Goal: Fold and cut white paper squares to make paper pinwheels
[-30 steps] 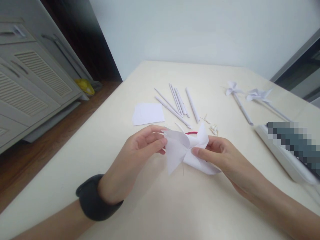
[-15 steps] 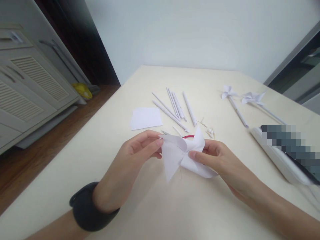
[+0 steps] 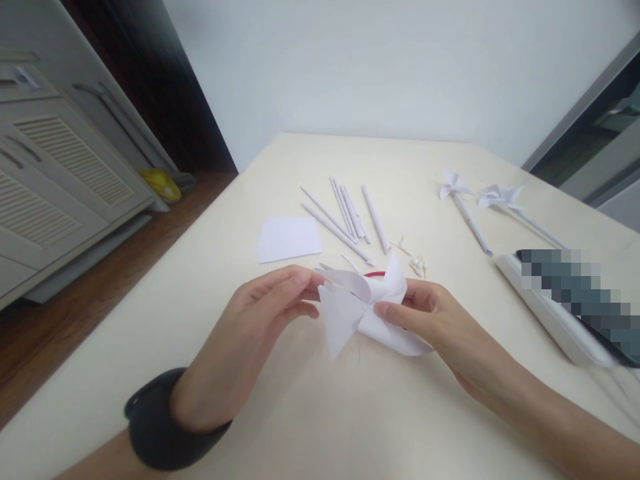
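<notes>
A white paper pinwheel (image 3: 345, 307) with curled blades is held above the table by my right hand (image 3: 425, 310). The right thumb presses close to its centre, and the other fingers are behind the paper. My left hand (image 3: 277, 300) is at the pinwheel's left blade, fingertips at the paper's edge and thumb drawn back from it, fingers loosely apart. Partly hidden behind the pinwheel lie scissors with a red handle (image 3: 374, 274); a bit of their metal blade shows near the left fingertips. A thin strand hangs below the pinwheel.
On the table (image 3: 300, 413) are a stack of white paper squares (image 3: 290, 239), several rolled paper sticks (image 3: 345, 210) and small cotton-tipped pieces (image 3: 418, 265). Two pinwheels on sticks (image 3: 467, 217) lie at the right. A white device (image 3: 550, 313), partly pixelated, stands nearer.
My left thumb has come off the corner of the left blade, and the left hand has shifted slightly left. The right hand keeps its grip on the pinwheel.
</notes>
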Demonstrator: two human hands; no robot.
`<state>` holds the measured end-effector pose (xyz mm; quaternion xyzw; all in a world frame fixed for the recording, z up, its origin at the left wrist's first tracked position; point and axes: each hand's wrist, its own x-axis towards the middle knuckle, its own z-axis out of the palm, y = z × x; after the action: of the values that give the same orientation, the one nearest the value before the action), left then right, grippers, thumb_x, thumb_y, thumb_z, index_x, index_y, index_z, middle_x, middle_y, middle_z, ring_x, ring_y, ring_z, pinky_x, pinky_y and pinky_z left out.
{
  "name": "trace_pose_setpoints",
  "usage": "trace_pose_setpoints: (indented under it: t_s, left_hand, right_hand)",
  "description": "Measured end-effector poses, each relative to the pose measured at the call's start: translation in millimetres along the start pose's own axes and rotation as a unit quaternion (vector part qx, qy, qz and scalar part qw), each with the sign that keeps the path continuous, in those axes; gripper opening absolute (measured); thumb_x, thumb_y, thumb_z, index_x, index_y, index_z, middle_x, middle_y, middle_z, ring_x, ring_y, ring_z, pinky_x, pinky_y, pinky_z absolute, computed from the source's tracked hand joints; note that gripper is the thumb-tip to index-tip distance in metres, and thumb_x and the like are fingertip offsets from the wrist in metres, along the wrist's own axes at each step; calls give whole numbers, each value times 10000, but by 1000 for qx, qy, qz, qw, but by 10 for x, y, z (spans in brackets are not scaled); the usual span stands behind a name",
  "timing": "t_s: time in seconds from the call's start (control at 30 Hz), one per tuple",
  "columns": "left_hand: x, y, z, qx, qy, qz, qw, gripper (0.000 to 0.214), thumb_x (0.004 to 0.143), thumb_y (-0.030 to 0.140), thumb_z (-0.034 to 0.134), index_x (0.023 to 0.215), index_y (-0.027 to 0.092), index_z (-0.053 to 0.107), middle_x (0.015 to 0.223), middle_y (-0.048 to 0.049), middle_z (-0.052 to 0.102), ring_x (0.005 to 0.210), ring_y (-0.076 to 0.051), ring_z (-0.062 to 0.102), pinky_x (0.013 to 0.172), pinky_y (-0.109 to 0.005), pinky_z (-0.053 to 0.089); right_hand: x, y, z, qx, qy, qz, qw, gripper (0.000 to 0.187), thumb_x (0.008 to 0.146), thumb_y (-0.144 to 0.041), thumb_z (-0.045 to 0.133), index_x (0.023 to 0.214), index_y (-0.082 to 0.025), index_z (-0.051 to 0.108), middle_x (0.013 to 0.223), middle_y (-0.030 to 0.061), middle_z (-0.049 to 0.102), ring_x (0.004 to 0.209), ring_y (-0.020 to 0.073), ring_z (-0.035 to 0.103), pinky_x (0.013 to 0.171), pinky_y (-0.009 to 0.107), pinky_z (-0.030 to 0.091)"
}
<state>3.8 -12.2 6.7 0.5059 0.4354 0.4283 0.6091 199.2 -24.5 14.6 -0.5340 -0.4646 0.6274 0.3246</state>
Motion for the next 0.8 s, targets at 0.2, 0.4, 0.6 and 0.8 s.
trace_pose_setpoints:
  t_s: [0.2,0.4,0.6,0.8]
  left_hand:
    - [-22,-18,12,36,-42,-65,996,134,798,307,575,885,218,625,943,-28,631,908,-189,549,749,-260,435]
    - [-33,-2,125,43,-70,-104,991,189,727,329,644,855,199,598,895,-27,631,874,-194,564,759,-292,432]
    - [-29,-8,153,12,-114,-95,989,253,672,274,684,875,189,561,865,-33,615,868,-210,570,734,-304,442]
    - [-52,5,157,-12,-133,-134,982,317,660,250,694,912,199,509,887,-24,602,782,-171,583,651,-257,433]
  right_hand:
    - [-13,-1,17,-26,2,-8,1000,127,770,-261,565,863,-191,616,735,15,585,698,157,534,560,238,334]
    - [-23,48,-15,-71,-11,-33,997,108,796,-280,535,822,-179,564,842,33,606,744,166,538,585,256,352]
    - [-83,-23,23,-140,-5,-53,989,62,785,-217,519,798,-167,553,793,22,572,695,142,496,596,260,366]
    - [-38,62,52,-187,5,-114,976,35,769,-169,520,746,-173,546,737,-11,532,626,108,426,581,245,355]
